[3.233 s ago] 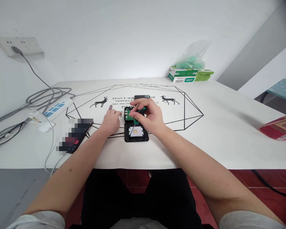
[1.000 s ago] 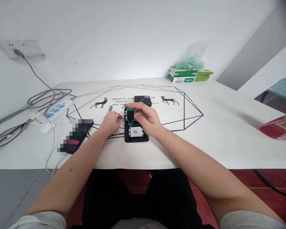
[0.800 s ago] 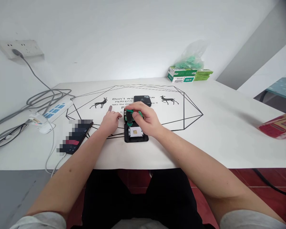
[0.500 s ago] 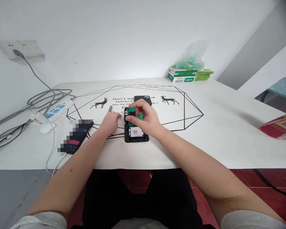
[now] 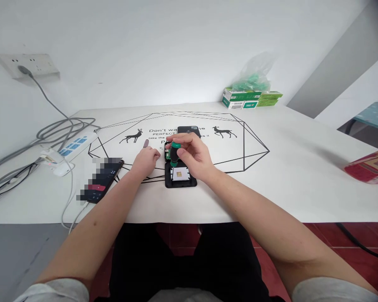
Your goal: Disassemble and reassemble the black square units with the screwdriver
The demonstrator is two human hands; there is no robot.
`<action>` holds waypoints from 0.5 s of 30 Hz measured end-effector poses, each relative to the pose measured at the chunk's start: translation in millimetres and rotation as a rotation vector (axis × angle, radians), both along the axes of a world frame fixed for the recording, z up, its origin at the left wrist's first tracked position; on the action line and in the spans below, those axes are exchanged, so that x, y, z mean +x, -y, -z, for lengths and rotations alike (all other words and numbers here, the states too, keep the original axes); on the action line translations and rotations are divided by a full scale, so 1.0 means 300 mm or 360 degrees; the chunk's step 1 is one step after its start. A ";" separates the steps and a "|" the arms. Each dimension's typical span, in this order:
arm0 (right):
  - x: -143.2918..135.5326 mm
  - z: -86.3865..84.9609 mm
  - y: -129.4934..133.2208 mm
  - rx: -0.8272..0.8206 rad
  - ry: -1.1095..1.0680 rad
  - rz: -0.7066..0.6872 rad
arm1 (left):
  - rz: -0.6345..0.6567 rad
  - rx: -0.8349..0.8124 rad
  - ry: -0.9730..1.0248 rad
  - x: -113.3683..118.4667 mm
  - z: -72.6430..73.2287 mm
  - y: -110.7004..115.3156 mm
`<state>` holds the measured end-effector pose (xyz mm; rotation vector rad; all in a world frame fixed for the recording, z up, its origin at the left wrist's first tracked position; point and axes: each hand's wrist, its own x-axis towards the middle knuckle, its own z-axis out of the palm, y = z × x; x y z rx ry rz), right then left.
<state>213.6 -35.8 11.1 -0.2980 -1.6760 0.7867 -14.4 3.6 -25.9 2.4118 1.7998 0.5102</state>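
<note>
A small green-and-black screwdriver (image 5: 174, 152) stands nearly upright in the fingers of my right hand (image 5: 193, 154). Its tip points down at the left side of a black open case (image 5: 190, 183), which holds a white plate with a gold square (image 5: 180, 173). Behind that lies a second black part with a green board (image 5: 167, 154), partly covered by my right hand. To the left, my left hand (image 5: 145, 161) rests on the table with its fingers curled; whatever they hold is too small to make out. A purplish-grey piece (image 5: 146, 143) shows just beyond it.
A black phone (image 5: 189, 130) lies behind my right hand. Another phone (image 5: 103, 180), partly pixelated, is at the left near a power strip (image 5: 78, 144) and cables. Green boxes (image 5: 242, 95) stand at the back right, and a red package (image 5: 370, 167) at the right edge.
The screwdriver has come more upright, with its shaft now showing over the case's left side. My right fingers have shifted around its handle. My left hand has barely moved.
</note>
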 end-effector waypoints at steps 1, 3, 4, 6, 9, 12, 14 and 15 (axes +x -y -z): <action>0.002 0.001 -0.001 -0.0029 0.0009 -0.0028 | -0.0003 -0.0001 -0.0001 0.000 0.000 -0.001; 0.005 -0.002 -0.005 -0.0054 0.0055 -0.0002 | -0.0002 0.0002 -0.0001 0.001 0.001 -0.001; 0.006 -0.006 -0.006 -0.0047 0.0085 0.0043 | -0.0004 0.0002 0.0000 0.001 0.001 0.000; 0.006 -0.018 -0.006 -0.0015 0.0137 0.0139 | -0.0015 -0.0007 -0.0004 0.001 0.001 0.003; 0.000 -0.032 -0.001 0.0007 0.0180 0.0158 | -0.0015 -0.0022 0.0010 0.002 -0.002 0.010; -0.009 -0.031 0.002 0.0027 0.0182 0.0119 | 0.0017 -0.0024 0.0107 0.008 -0.012 0.021; -0.011 -0.027 0.001 0.0048 0.0165 0.0120 | 0.0036 -0.0009 0.0212 0.016 -0.024 0.029; -0.010 -0.025 -0.001 0.0061 0.0151 0.0124 | 0.0046 0.0004 0.0270 0.022 -0.030 0.032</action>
